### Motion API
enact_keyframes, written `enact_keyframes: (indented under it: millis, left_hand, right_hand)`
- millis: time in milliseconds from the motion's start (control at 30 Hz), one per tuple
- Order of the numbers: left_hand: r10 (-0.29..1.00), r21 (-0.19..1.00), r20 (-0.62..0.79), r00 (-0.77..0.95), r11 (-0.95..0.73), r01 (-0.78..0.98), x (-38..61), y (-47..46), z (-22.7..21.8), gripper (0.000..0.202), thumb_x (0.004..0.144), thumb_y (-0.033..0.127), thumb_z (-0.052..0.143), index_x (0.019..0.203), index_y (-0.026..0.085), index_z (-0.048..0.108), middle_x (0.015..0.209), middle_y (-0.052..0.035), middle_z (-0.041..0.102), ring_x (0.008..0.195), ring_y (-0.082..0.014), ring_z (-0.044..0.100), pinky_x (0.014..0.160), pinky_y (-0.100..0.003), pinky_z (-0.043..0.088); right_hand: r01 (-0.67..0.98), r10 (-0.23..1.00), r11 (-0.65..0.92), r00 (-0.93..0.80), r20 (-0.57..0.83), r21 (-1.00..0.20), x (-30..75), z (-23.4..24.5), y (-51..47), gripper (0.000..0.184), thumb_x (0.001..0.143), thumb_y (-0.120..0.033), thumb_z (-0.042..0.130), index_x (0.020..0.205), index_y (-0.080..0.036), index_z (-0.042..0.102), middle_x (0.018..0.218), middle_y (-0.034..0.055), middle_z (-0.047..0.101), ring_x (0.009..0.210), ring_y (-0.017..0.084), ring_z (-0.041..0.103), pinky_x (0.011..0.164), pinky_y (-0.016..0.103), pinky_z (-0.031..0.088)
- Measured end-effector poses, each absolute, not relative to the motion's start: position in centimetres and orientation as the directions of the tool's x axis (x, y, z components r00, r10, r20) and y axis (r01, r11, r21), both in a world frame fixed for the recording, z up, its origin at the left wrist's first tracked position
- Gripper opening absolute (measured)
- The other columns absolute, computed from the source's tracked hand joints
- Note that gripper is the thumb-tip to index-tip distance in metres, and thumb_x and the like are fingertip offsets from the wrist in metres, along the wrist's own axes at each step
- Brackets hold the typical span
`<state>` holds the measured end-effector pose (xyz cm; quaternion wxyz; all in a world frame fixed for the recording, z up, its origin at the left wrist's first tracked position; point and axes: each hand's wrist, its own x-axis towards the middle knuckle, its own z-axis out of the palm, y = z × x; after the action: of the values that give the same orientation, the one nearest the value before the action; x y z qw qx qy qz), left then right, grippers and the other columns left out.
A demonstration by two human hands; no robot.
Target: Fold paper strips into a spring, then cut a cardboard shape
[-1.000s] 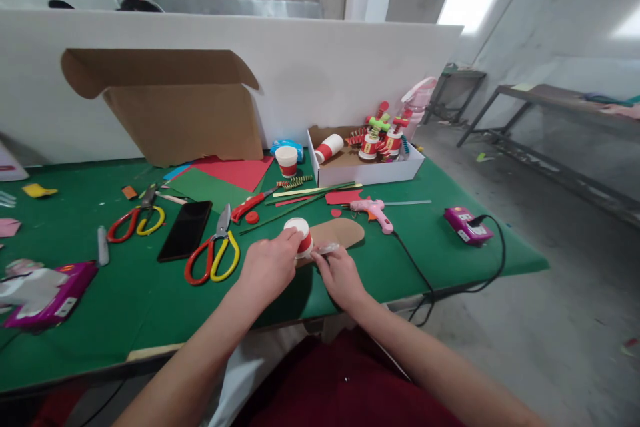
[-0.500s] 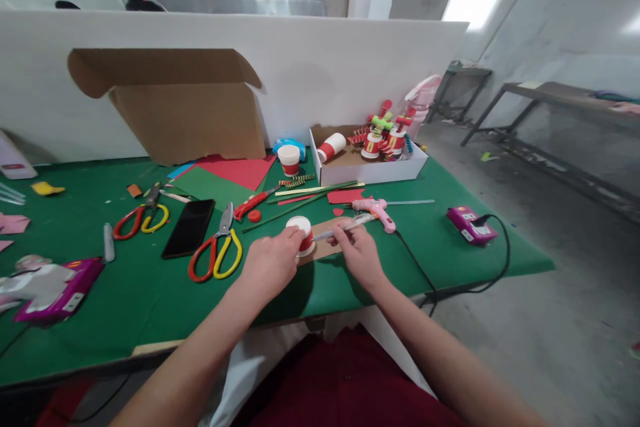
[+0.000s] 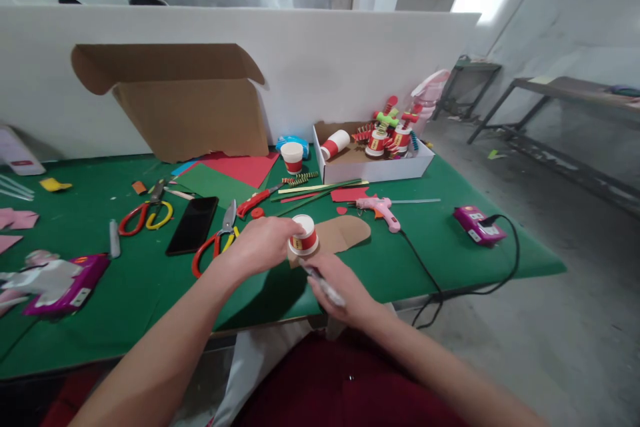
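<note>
My left hand [image 3: 264, 244] grips a small white paper cup with a red band [image 3: 303, 235], turned upside down on a rounded brown cardboard piece [image 3: 345, 232] on the green table [image 3: 140, 287]. My right hand [image 3: 340, 290] is closed round a thin silver pen-like stick [image 3: 323, 283], its tip just below the cup near the table's front edge.
Red-and-yellow scissors [image 3: 215, 240] and a black phone [image 3: 193, 233] lie left of the cup. A pink glue gun [image 3: 379, 207] with its black cord lies to the right. A white box [image 3: 373, 153] of finished cup figures stands behind. A second pair of scissors [image 3: 145, 213] lies farther left.
My right hand drew the stick back from the cardboard's right side towards me, below the cup. The left hand shifted its grip round the cup. The camera moved slightly.
</note>
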<state>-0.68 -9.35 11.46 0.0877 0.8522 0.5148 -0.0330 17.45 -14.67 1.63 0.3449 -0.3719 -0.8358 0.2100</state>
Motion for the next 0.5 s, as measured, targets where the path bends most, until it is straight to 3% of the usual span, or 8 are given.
enact_keyframes:
  millis: [100, 167, 300, 500]
  left_hand:
    - [0.872, 0.101, -0.153, 0.466, -0.455, 0.885, -0.5, -9.4, 11.6, 0.046, 0.075, 0.009, 0.045, 0.109, 0.03, 0.068, 0.106, -0.0045, 0.073, 0.091, -0.0232, 0.068, 0.071, -0.028, 0.049]
    - [0.873, 0.098, -0.162, 0.461, -0.451, 0.887, -0.3, -9.5, 11.6, 0.046, 0.075, 0.008, 0.045, 0.109, 0.029, 0.068, 0.106, -0.0048, 0.073, 0.091, -0.0229, 0.068, 0.072, -0.028, 0.049]
    - [0.873, 0.08, -0.17, 0.457, -0.45, 0.889, -0.2, -9.6, 11.7, 0.047, 0.076, 0.008, 0.043, 0.109, 0.031, 0.067, 0.108, -0.0035, 0.072, 0.09, -0.0232, 0.068, 0.071, -0.029, 0.049]
    - [0.872, 0.064, -0.176, 0.456, -0.452, 0.89, -0.3, -9.6, 11.5, 0.046, 0.076, 0.008, 0.043, 0.108, 0.03, 0.067, 0.106, -0.0028, 0.072, 0.087, -0.0207, 0.067, 0.07, -0.027, 0.048]
  right_hand:
    - [0.57, 0.673, 0.739, -0.602, 0.429, -0.359, 16.4, 0.7, -14.7, 0.018, 0.093, -0.021, 0.045, 0.105, -0.016, 0.058, 0.089, 0.009, 0.066, 0.082, 0.021, 0.061, 0.072, 0.032, 0.048]
    - [0.583, 0.629, 0.771, -0.633, 0.452, -0.257, 16.0, 0.4, -14.6, 0.021, 0.096, -0.023, 0.042, 0.107, -0.014, 0.057, 0.082, 0.0081, 0.065, 0.076, 0.02, 0.059, 0.068, 0.031, 0.047]
    - [0.594, 0.573, 0.79, -0.627, 0.527, -0.153, 15.3, 0.0, -14.4, 0.026, 0.097, -0.019, 0.036, 0.112, -0.009, 0.056, 0.081, 0.0086, 0.066, 0.076, 0.02, 0.059, 0.068, 0.032, 0.047]
    - [0.632, 0.563, 0.773, -0.639, 0.525, -0.06, 14.5, -0.1, -14.2, 0.025, 0.096, -0.015, 0.038, 0.111, -0.008, 0.057, 0.077, 0.0078, 0.065, 0.073, 0.019, 0.059, 0.066, 0.032, 0.047]
